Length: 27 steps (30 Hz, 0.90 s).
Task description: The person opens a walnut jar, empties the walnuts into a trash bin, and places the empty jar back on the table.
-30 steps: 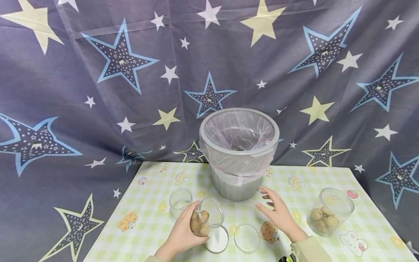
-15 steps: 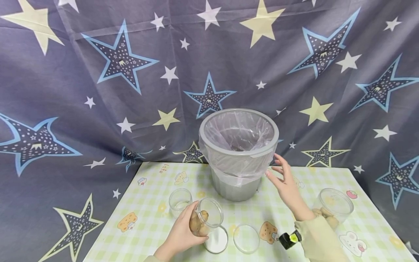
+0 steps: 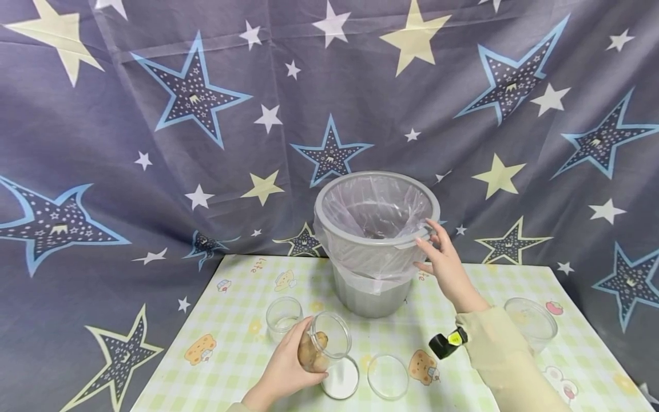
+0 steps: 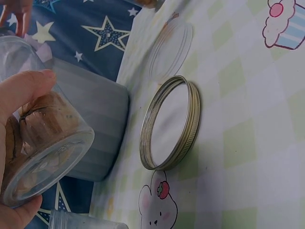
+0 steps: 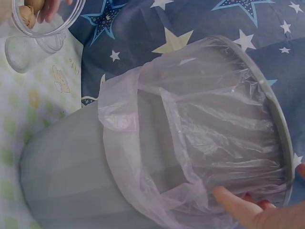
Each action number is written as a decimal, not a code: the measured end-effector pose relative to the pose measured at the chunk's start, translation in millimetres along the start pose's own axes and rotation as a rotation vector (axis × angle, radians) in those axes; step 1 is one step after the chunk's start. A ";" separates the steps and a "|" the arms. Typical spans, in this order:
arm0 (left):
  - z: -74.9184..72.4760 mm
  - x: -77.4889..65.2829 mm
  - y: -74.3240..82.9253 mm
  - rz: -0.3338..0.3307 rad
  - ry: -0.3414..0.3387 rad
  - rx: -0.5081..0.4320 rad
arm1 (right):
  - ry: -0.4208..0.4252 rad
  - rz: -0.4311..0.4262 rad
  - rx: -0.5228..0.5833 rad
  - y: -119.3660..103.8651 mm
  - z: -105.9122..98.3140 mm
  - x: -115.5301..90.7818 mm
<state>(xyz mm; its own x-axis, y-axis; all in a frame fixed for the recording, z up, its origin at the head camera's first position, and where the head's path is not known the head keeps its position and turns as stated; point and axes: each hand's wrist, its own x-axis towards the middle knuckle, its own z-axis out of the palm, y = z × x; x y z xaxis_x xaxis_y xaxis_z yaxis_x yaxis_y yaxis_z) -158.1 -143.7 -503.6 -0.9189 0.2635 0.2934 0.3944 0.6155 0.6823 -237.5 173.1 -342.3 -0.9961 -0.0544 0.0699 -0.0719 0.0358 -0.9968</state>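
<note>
My left hand grips a clear jar, tilted with its open mouth toward the bin. Brown walnuts lie inside it; in the left wrist view fingers and thumb wrap its base end. My right hand is at the right front rim of a grey trash can lined with a thin pinkish plastic bag. Its fingertips reach over the rim while the thumb lies against the bag outside. Below the tilted jar sits a metal-rimmed lid, with a clear lid beside it.
An open clear jar stands left of the held one. Another clear jar stands at the right, partly behind the right sleeve. A checked cloth covers the table, and a starry curtain hangs behind the bin.
My right hand has moved up from beside the bin's base to its rim. The right forearm now covers more of the right jar. The left hand and its jar have stayed in place.
</note>
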 end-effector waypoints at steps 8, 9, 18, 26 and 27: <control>0.5 -0.2 -0.5 0.003 0.013 0.003 | 0.053 0.020 0.028 3.3 2.8 9.1; 0.5 -0.1 -0.6 0.005 0.012 0.002 | 0.063 0.022 0.032 3.9 3.5 10.2; -3.3 2.2 -0.5 -0.005 0.054 -0.006 | 0.198 0.030 0.039 9.0 15.9 17.8; -14.9 8.9 2.9 -0.016 0.103 0.009 | 0.262 -0.003 0.047 12.1 22.4 18.1; -16.3 10.0 4.2 -0.019 0.108 0.012 | 0.265 -0.001 0.043 12.4 22.6 17.9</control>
<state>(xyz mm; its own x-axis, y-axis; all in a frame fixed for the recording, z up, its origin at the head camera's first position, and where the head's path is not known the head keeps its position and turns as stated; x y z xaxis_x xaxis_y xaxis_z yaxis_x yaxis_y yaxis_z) -165.6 -150.5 -486.8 -0.9207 0.1706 0.3509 0.3759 0.6287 0.6807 -255.1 150.0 -354.3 -0.9753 0.2085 0.0734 -0.0765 -0.0070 -0.9970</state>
